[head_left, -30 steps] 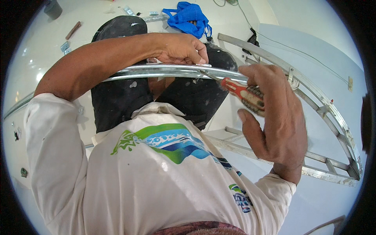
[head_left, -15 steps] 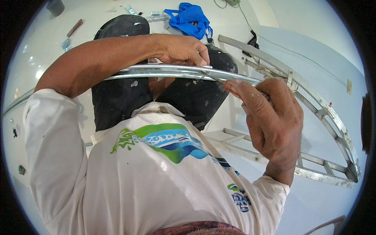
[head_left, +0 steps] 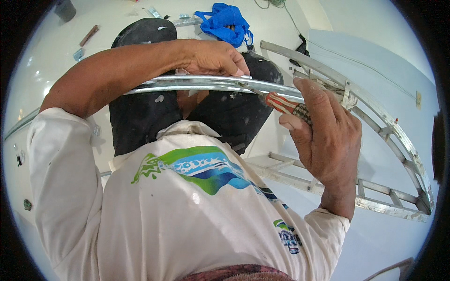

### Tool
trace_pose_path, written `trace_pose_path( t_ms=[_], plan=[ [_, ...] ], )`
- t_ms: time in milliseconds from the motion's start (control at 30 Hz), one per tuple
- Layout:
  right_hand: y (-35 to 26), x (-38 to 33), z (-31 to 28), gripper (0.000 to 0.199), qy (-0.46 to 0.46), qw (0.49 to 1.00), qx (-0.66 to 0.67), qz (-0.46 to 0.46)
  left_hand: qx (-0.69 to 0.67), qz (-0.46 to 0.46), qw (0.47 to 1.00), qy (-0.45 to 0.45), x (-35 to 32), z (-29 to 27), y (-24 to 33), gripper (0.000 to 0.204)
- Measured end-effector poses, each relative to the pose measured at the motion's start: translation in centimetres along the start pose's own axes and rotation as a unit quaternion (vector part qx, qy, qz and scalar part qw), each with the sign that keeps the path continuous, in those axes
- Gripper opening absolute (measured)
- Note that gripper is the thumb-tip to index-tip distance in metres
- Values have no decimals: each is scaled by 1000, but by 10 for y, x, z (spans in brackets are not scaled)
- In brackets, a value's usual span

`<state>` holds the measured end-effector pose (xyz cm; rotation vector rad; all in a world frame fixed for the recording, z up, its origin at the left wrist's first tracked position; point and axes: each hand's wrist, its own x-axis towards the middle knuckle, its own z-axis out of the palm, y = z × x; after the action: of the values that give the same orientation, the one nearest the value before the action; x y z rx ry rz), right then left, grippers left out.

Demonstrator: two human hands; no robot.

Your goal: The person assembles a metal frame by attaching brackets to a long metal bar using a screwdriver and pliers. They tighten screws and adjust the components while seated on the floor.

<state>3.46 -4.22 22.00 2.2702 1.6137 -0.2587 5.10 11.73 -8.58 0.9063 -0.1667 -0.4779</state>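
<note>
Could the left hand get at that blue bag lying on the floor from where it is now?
Probably not: the left hand grips the metal strip high up, and the blue bag lies far below on the floor.

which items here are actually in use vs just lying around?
In use:
- left hand gripping the metal strip
- right hand holding the red-handled tool against the strip

Lying about:
- blue bag on the floor
- ladder below
- brown stick
- small metal offcuts
</note>
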Motion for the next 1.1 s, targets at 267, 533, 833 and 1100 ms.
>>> trace_pose_path(
  t_ms=[267, 533, 833, 1100],
  plan=[
    [3, -2, -2, 49, 23, 998, -1, -56, 2, -2, 1000, 3, -3, 5, 6, 32],
    [3, -5, 2, 52, 60, 996, 42, -55, -21, 2, 1000, -16, -1, 1, 3, 31],
    [10, -6, 5, 52, 86, 992, 82, -33, -27, 4, 999, -15, 1, 5, 2, 32],
    [18, -3, 6, 59, 57, 998, 37, -5, -53, -11, 999, -4, -1, 4, 3, 31]
  ],
)
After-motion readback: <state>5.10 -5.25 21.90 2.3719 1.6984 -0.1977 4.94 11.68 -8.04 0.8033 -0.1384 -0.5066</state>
